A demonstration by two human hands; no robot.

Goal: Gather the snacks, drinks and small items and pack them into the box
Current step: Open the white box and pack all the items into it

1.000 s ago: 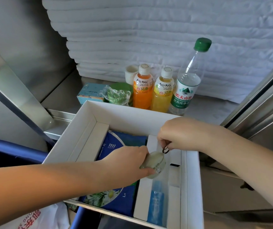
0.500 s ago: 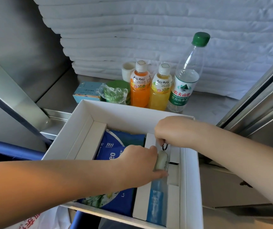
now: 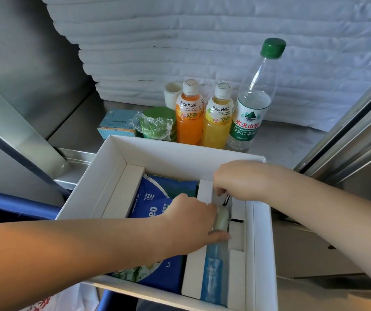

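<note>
Hands (image 3: 192,223) (image 3: 241,179) hold pale charm (image 3: 222,219) in box's (image 3: 261,243) narrow right slot (image 3: 236,234)

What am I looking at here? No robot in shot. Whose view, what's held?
No machine: a person's two bare hands, filmed by one camera worn on the head, looking down. The left hand grips a small pale item at a slot in the white box; the right hand pinches its dark ring. A blue packet lies in the box. Behind, on the metal shelf, stand an orange juice bottle, a yellow juice bottle and a water bottle, beside a green wrapped item and a blue carton.
</note>
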